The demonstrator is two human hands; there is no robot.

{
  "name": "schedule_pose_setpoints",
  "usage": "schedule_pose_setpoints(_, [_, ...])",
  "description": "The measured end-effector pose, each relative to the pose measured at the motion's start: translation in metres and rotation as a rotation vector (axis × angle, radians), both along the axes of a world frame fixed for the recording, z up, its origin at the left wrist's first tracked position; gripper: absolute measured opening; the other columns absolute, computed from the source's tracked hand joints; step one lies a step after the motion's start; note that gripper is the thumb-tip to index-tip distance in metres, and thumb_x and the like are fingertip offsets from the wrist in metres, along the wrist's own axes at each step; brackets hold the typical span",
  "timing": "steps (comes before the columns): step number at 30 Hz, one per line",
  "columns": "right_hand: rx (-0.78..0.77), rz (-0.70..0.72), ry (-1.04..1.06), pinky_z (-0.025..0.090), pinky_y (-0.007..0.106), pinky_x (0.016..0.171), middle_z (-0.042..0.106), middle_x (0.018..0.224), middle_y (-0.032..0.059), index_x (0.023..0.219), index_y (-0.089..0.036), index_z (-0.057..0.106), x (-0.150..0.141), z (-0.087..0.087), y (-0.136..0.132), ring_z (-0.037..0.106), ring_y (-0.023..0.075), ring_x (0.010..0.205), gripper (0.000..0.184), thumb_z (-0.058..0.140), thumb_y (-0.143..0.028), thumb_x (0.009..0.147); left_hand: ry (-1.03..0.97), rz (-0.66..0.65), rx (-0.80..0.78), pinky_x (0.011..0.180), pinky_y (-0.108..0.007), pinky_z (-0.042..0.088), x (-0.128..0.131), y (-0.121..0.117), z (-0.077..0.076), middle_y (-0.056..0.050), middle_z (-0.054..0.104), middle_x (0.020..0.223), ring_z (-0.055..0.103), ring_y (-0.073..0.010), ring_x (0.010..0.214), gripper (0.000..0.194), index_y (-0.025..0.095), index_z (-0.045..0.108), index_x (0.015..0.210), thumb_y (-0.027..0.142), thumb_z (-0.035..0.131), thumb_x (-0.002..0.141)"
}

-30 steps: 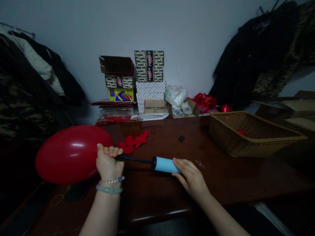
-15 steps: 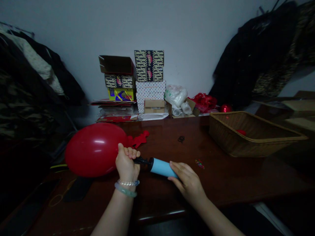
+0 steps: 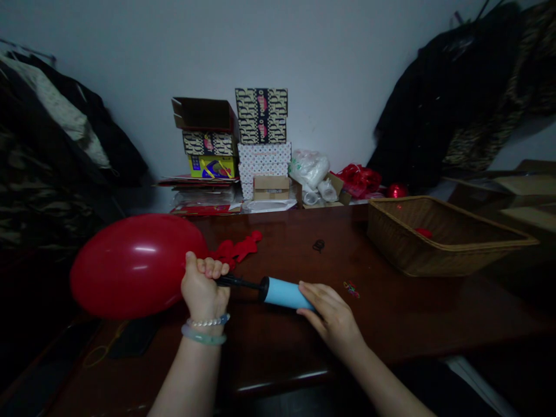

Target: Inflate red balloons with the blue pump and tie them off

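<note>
An inflated red balloon (image 3: 132, 265) sticks out to the left of my left hand (image 3: 204, 289). That hand is a closed fist around the balloon's neck and the tip of a hand pump. The pump has a black rod and a light blue barrel (image 3: 283, 292). My right hand (image 3: 332, 315) wraps the barrel's right end, which it hides. The rod shows partly drawn out between my hands. Everything is held just above a dark wooden table (image 3: 304, 336).
A wicker basket (image 3: 438, 237) stands at the right with a red item inside. Flat red balloons (image 3: 237, 249), a black ring (image 3: 318, 245) and coloured rubber bands (image 3: 351, 288) lie on the table. Stacked boxes (image 3: 243, 142) and plastic bags line the wall. Dark clothes hang on both sides.
The pump rod went in, then came partly out again. My left hand and the balloon moved right, then back left.
</note>
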State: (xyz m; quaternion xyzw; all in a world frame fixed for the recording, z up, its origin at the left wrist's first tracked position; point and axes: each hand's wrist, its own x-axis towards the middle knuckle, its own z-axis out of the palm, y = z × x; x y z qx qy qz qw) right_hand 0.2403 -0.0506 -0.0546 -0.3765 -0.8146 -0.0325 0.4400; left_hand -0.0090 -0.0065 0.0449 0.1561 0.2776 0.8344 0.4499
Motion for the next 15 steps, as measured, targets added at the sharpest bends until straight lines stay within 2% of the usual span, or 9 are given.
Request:
schedule_pose_setpoints(7, [0.023,-0.021,-0.028,0.055,0.042,0.094,0.066,0.124,0.0093,0.138,-0.024,0.049,0.008,0.004,0.002,0.063,0.0240,0.110,0.051,0.063,-0.023,0.088,-0.044,0.054,-0.005,0.039,-0.020,0.027,-0.029,0.000,0.005,0.008,0.025,0.040,0.025,-0.0052,0.034,0.046,0.019,0.024,0.054,0.030,0.047,0.092])
schedule_pose_setpoints(11, [0.060,-0.005,-0.014,0.055,0.042,0.094,0.067,0.122,0.0099,0.138,-0.023,0.048,0.005,0.002,0.001,0.064,0.0235,0.109,0.052,0.063,-0.021,0.088,-0.063,0.041,-0.001,0.039,-0.020,0.026,-0.027,0.000,0.001,0.008,0.025,0.041,0.024,-0.0052,0.034,0.046,0.019,0.024,0.054,0.031,0.048,0.092])
schedule_pose_setpoints(15, [0.072,-0.007,-0.002,0.055,0.043,0.093,0.068,0.121,0.0101,0.138,-0.023,0.048,0.003,0.002,-0.001,0.065,0.0238,0.107,0.052,0.063,-0.021,0.088,-0.072,0.007,-0.012,0.039,-0.020,0.027,-0.013,0.001,-0.002,0.008,0.025,0.042,0.025,-0.0052,0.035,0.047,0.019,0.026,0.054,0.033,0.053,0.090])
